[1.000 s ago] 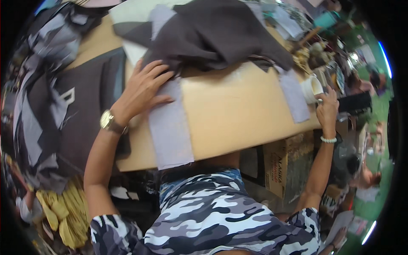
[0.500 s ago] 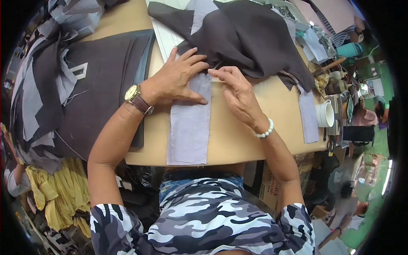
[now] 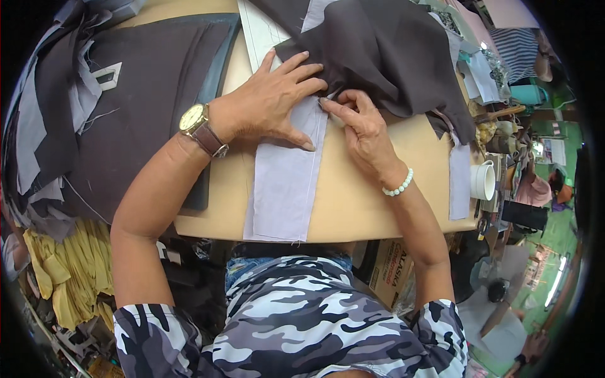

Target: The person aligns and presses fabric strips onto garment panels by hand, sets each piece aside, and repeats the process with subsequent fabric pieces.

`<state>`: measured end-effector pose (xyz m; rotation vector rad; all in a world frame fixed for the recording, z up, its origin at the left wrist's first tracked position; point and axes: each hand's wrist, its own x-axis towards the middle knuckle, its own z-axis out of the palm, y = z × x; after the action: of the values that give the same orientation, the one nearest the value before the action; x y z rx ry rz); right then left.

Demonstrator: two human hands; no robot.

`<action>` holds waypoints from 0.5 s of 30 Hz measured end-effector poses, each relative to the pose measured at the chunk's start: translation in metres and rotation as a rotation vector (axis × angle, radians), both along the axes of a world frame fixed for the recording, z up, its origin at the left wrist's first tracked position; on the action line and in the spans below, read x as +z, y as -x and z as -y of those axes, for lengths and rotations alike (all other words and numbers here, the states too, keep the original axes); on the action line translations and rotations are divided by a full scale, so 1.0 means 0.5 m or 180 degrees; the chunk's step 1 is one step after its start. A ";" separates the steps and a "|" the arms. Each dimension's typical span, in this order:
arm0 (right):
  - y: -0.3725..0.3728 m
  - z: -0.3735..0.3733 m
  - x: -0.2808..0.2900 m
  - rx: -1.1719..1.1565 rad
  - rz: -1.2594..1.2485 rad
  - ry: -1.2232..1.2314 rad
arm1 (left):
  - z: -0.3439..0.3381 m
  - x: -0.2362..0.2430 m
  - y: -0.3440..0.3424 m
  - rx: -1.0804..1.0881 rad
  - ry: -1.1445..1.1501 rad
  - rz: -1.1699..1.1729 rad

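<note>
A pale grey fabric strip [image 3: 283, 195] lies lengthwise on the table, its near end at the front edge. Its far end meets a large, bunched dark cloth [image 3: 391, 57]. My left hand [image 3: 277, 94] is spread open, pressing on the place where the strip and dark cloth join, with its thumb across the strip. Just right of it, my right hand [image 3: 365, 129] has its index fingertip at the strip's right edge and its other fingers bent in. Whatever its fingertips pinch is too small to make out.
Stacked dark fabric panels [image 3: 145, 94] lie left, with a white rectangular frame piece [image 3: 107, 75] on top. A white mug [image 3: 483, 181] stands at the table's right edge, near a teal container [image 3: 528, 94]. Yellow cloth [image 3: 69, 271] hangs at lower left.
The view has shifted slightly. My right hand's fingers have bent a little more at the strip's edge, while my left hand stays spread on the cloth.
</note>
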<state>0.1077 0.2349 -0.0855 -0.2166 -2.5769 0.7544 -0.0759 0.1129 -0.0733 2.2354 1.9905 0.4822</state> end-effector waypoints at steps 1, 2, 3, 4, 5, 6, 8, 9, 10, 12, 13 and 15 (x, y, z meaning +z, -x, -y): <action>0.001 -0.001 -0.001 -0.0002 -0.0023 0.0021 | -0.001 -0.002 0.000 -0.0027 -0.0010 -0.0001; 0.003 -0.002 -0.001 -0.0004 -0.0045 0.0044 | -0.003 -0.004 0.001 -0.0034 0.0004 0.0017; 0.005 -0.004 -0.003 -0.0002 -0.0028 0.0062 | -0.002 -0.006 0.001 -0.0001 -0.0019 -0.0021; 0.007 -0.007 -0.005 0.0020 -0.0066 0.0036 | -0.002 -0.008 0.001 0.0032 -0.0042 -0.0058; 0.008 -0.007 -0.006 0.0044 -0.0104 0.0010 | -0.002 -0.010 0.001 0.0035 -0.0023 -0.0039; 0.007 -0.004 -0.005 -0.0010 -0.0097 0.0030 | -0.002 -0.012 0.002 0.0036 -0.0059 -0.0068; 0.006 0.001 -0.002 -0.0035 -0.0081 0.0130 | -0.002 -0.011 0.003 0.0034 0.0015 -0.0091; 0.007 0.002 -0.003 -0.0051 -0.0097 0.0203 | 0.000 -0.011 0.008 0.0047 0.0032 -0.0078; 0.006 0.004 -0.005 -0.0034 -0.0067 0.0303 | 0.002 -0.012 0.013 -0.0023 0.0047 -0.0054; -0.004 0.005 -0.010 0.0006 -0.0047 0.0186 | 0.004 -0.002 0.017 -0.0120 0.0203 -0.0040; -0.010 0.006 -0.011 0.0031 -0.0043 0.0052 | 0.002 0.000 0.018 -0.0115 0.0217 -0.0017; -0.019 0.012 -0.007 0.0087 0.0019 -0.0173 | 0.001 0.000 0.022 -0.0193 0.0283 -0.0091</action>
<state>0.1174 0.2290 -0.0890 -0.1671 -2.6071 0.6933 -0.0869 0.1122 -0.0731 2.2536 1.9113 0.3501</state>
